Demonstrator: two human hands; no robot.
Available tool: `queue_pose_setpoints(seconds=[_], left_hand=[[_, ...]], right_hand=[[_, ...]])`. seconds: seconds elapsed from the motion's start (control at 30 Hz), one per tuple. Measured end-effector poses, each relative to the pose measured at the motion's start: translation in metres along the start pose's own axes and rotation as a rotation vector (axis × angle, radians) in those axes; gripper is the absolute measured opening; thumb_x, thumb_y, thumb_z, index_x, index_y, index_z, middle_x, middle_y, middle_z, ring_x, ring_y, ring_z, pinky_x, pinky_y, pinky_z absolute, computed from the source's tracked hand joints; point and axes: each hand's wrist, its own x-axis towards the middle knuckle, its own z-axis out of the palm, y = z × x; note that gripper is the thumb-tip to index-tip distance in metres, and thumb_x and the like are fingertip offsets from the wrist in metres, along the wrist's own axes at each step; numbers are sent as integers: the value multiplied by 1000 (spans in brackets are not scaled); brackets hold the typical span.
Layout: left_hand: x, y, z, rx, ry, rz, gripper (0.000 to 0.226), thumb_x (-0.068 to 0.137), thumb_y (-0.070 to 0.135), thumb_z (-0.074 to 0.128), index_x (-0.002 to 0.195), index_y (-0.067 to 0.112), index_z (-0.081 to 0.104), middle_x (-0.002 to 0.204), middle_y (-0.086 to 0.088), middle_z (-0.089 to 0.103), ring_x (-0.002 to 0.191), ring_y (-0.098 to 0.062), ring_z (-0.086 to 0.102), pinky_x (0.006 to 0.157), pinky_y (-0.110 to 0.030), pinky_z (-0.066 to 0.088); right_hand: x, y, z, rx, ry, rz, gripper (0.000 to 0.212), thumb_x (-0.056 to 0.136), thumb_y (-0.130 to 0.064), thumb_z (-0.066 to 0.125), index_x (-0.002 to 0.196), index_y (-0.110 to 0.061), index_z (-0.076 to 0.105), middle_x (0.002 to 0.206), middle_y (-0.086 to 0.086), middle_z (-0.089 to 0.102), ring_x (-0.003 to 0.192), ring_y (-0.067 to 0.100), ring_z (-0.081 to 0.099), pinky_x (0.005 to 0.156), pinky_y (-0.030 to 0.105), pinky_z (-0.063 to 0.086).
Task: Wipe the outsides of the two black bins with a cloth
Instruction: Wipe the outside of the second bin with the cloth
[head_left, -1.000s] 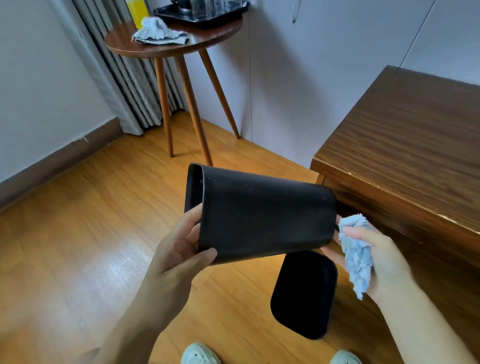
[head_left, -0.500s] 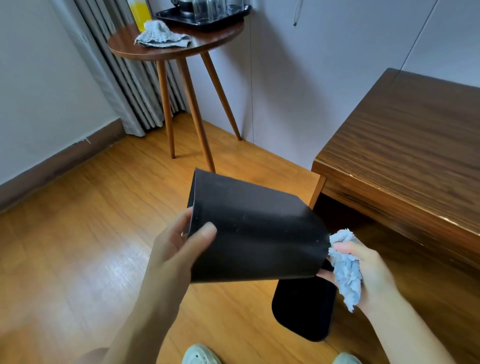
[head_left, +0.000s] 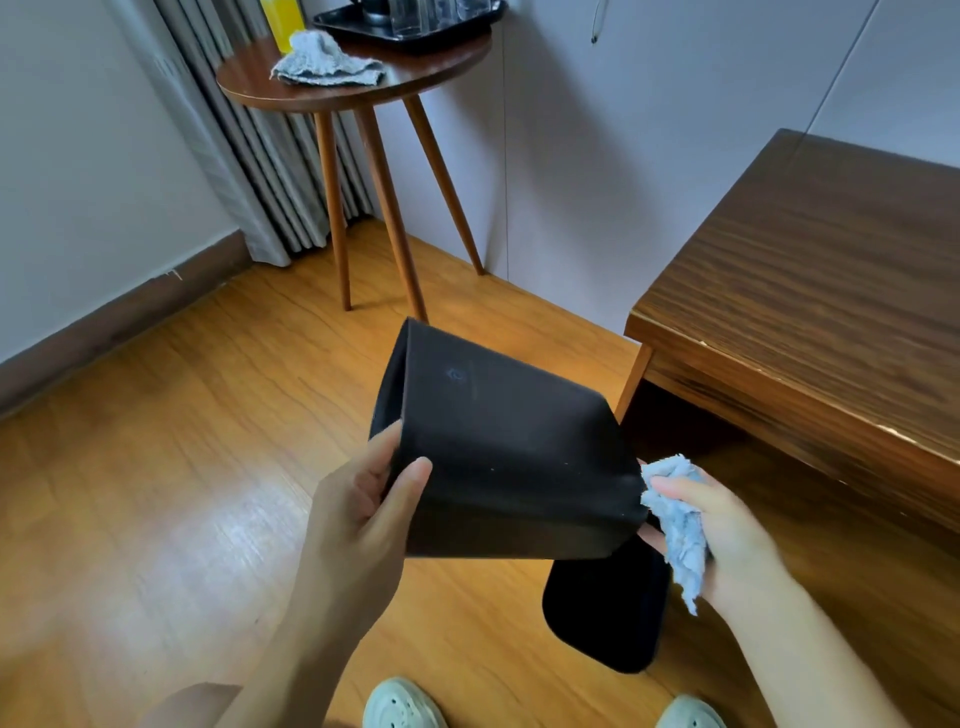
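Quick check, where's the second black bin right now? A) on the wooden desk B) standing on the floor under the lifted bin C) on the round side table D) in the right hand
B: the second bin stands on the wood floor, partly hidden by the lifted bin, which the left hand grips at its rim; the right hand holds only the blue cloth.

Through my headset feed I see two bare forearms, no sleeves, watch or rings on left hand (head_left: 358, 509) or right hand (head_left: 727, 525); pale moulded perforated shoes (head_left: 402, 704) below.
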Motion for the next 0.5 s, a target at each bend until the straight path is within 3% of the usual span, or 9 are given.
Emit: queue_pose_setpoints(seconds=[0.07, 0.13, 0.17, 0.23, 0.3, 0.4, 0.5], left_hand=[[0, -1, -7, -108, -77, -131, 45, 100, -10, 49, 128, 22, 64, 114, -3, 78, 110, -22, 72, 90, -33, 57], [6, -3, -17, -217, -93, -258, 48, 95, -11, 57, 131, 22, 61, 106, -11, 80, 100, -29, 76, 80, -33, 60], [8, -4, -20, -242, -98, -304, 46, 93, -2, 64, 131, 24, 61, 103, -13, 80, 94, -30, 77, 77, -34, 60], [11, -3, -24, -209, -140, -380, 37, 89, 30, 66, 126, 29, 68, 106, -10, 79, 95, -30, 75, 84, -41, 55], [12, -1, -23, -243, -113, -435, 28, 96, 41, 59, 115, 28, 75, 109, -7, 79, 99, -28, 75, 92, -46, 52], [13, -2, -21, -235, 46, -474, 25, 102, 22, 54, 105, 23, 80, 107, -9, 80, 101, -34, 75, 97, -56, 53], [12, -6, -23, -150, 92, -439, 27, 104, 17, 54, 105, 25, 80, 106, -10, 80, 101, -39, 73, 98, -65, 51]], right_hand=[[-5, -1, -2, 34, 4, -18, 45, 85, -4, 75, 126, -20, 66, 119, 11, 71, 108, 28, 68, 78, 37, 54], [-5, -1, -5, -23, -35, -44, 38, 87, 4, 71, 118, -17, 67, 109, 9, 74, 100, 26, 71, 72, 32, 54], [-10, -2, -3, -28, -54, -55, 35, 88, 8, 68, 113, -16, 67, 103, 7, 76, 96, 23, 72, 69, 30, 54], [-13, -4, -3, -33, -83, -55, 36, 88, 12, 65, 109, -17, 66, 97, 2, 79, 97, 24, 72, 75, 32, 54], [-11, -2, -1, -48, -122, -57, 43, 82, 12, 68, 115, -14, 65, 109, 6, 78, 105, 29, 72, 87, 39, 54], [-8, 1, 0, -44, -145, -9, 55, 69, 8, 75, 119, -11, 65, 117, 15, 74, 108, 34, 72, 94, 46, 55], [-8, -7, -5, 52, -94, 42, 47, 82, 12, 70, 122, -13, 67, 115, 14, 75, 109, 32, 71, 88, 42, 56]])
